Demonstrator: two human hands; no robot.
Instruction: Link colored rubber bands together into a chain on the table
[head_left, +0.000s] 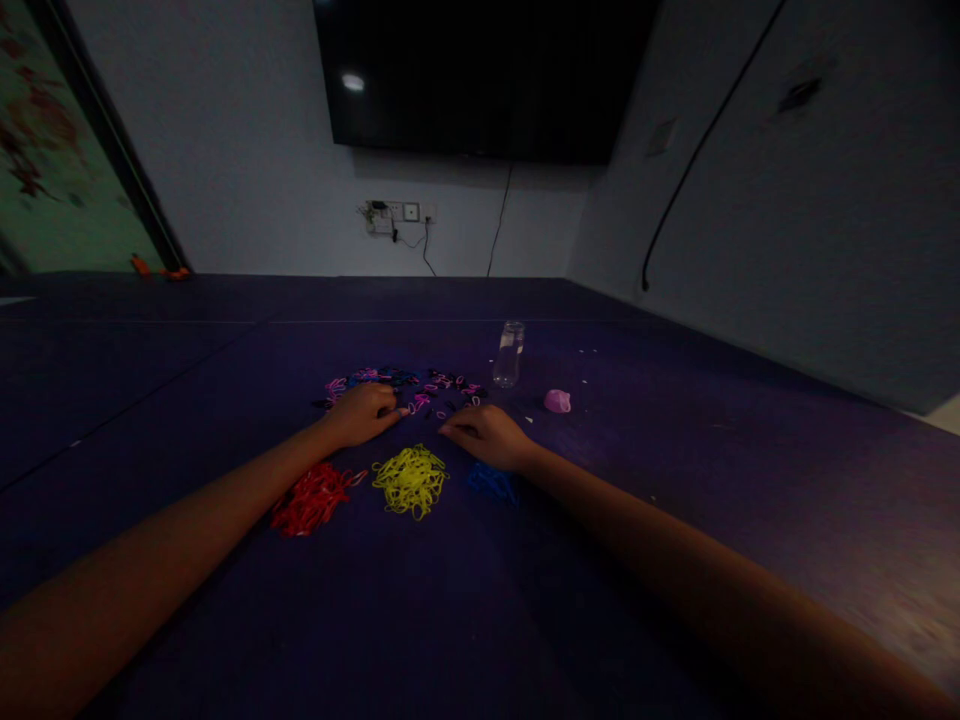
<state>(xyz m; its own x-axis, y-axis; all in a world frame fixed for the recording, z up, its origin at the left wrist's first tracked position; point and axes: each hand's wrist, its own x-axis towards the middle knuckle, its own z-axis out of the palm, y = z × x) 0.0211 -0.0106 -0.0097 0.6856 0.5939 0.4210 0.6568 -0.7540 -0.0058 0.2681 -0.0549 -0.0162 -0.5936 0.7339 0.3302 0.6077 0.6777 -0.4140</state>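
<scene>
My left hand (364, 414) rests at the near left side of a loose spread of pink, blue and black rubber bands (382, 377). Its thumb stands apart from the fingers, and no held band shows. My right hand (487, 436) is just to the right, its thumb and fingertips pinched together; what they hold, if anything, is too small to make out. Nearer to me lie a pile of red rubber bands (311, 500), a pile of yellow rubber bands (411, 482) and a small pile of blue rubber bands (493, 482), partly beneath my right hand.
A clear bottle (508, 358) stands upright beyond my right hand. To its right sits a pink cap (557, 401), with small white scraps around. The dark purple surface (420, 620) reaches a wall bearing a large screen (480, 80) and sockets (401, 213). Orange objects (141, 265) lie far left.
</scene>
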